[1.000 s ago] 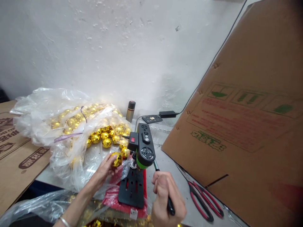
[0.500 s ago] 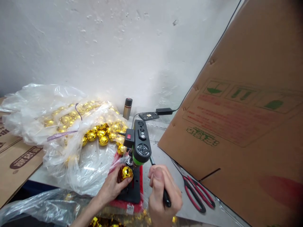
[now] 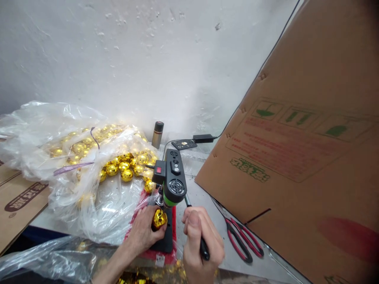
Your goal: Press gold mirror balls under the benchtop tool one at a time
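Note:
My left hand (image 3: 145, 228) has its fingers and thumb closed round a shiny gold mirror-tiled ball (image 3: 160, 218). The ball sits under the head of a small black and green bench drill press (image 3: 175, 179), over its black base (image 3: 164, 245). Whether the bit touches the ball cannot be seen. To the right of the press, my right hand (image 3: 203, 240) is wrapped round the black grip of its lever (image 3: 204, 249). More gold balls (image 3: 127, 175) lie in and at the mouth of a clear plastic bag (image 3: 74, 197) on the left.
Red-handled scissors (image 3: 244, 240) lie right of my right hand. A large cardboard box (image 3: 290, 130) leans at the right. Behind the press stand a dark-capped bottle (image 3: 158, 134), a phone-like slab (image 3: 184, 144) and a black power adapter (image 3: 203, 138). Gold pieces (image 3: 139, 276) glint at the front edge.
The gold ball has turned in my left hand and shows a different side. My right hand stays on the lever. The whole view has shifted slightly.

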